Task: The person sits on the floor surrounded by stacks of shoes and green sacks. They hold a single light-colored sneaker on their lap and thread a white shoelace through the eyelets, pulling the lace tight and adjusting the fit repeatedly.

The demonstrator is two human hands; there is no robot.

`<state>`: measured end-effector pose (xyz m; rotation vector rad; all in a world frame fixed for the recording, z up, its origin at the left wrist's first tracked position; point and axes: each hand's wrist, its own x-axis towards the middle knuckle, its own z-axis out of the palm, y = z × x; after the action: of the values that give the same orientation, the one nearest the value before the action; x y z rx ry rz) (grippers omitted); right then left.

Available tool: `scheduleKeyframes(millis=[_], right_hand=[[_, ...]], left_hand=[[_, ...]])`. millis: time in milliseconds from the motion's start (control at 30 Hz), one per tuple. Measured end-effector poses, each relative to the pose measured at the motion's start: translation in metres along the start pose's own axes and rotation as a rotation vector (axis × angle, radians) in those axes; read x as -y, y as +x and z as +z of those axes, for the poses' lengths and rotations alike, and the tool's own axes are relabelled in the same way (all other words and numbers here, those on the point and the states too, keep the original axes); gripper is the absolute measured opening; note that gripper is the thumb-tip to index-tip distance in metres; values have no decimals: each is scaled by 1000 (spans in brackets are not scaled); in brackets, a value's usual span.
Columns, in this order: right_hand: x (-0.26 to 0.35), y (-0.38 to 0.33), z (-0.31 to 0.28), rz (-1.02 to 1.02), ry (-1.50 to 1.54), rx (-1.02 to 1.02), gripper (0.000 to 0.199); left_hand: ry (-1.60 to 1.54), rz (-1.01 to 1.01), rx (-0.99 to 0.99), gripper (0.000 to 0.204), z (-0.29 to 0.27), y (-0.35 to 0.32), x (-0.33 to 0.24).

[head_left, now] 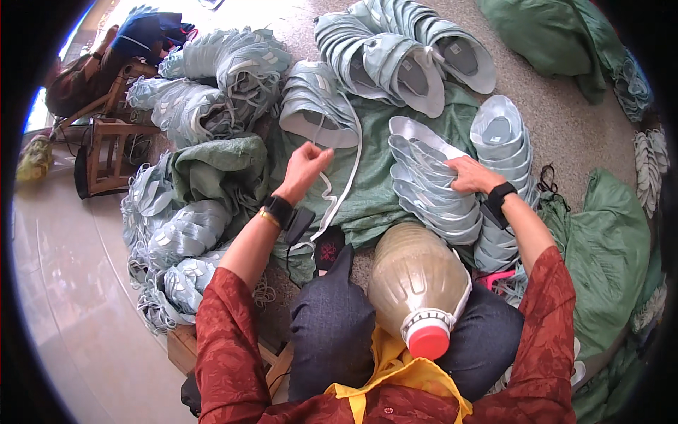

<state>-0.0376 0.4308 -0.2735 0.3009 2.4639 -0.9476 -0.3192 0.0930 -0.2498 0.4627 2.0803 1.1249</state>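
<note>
Beyond the jug (pixel 420 272), slightly right: one stack of pale blue shoe uppers (pixel 434 194), nested, long axis slanting from far left to near right, its near end beside the jug's shoulder. Right hand (pixel 472 174), one: nearer the stack and touching it, thumb and fingers pinching its upper right edge. Left hand (pixel 307 168), one: beyond the jug to the left, well apart from that stack, fingers curled together; whether anything is pinched, cannot tell.

Counted, by the jug: neighbouring stack (pixel 503 152), one, beyond and right. Left bundle (pixel 318 99), one, beyond and left, just past the left hand. White strip (pixel 351 173), one, trailing from that bundle's side towards the jug's left. Red cap (pixel 428 343), one, on the jug's near end. Left-side heaps (pixel 187 230), overlapping; number cannot be told. Green sheet (pixel 364 169), one, beyond the jug.
</note>
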Motion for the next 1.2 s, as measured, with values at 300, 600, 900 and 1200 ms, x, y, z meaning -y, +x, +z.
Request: scheduleKeyframes(millis=[300,600,900,1200], right_hand=[[4,-7,8,-11,63,-213,56],[26,-1,8,-63,-79,-72,54],[33,-6,11,-104,-45,-239,54],[51,-5,-5,-243,62,-521,42]], left_hand=[[-468,-140,-215,49,26,135,9],[-144,-390,-429,88,13,208,41],[-446,-159,-491,57,11,101,-31],[-542,50,-109,41,3,-37,-61]])
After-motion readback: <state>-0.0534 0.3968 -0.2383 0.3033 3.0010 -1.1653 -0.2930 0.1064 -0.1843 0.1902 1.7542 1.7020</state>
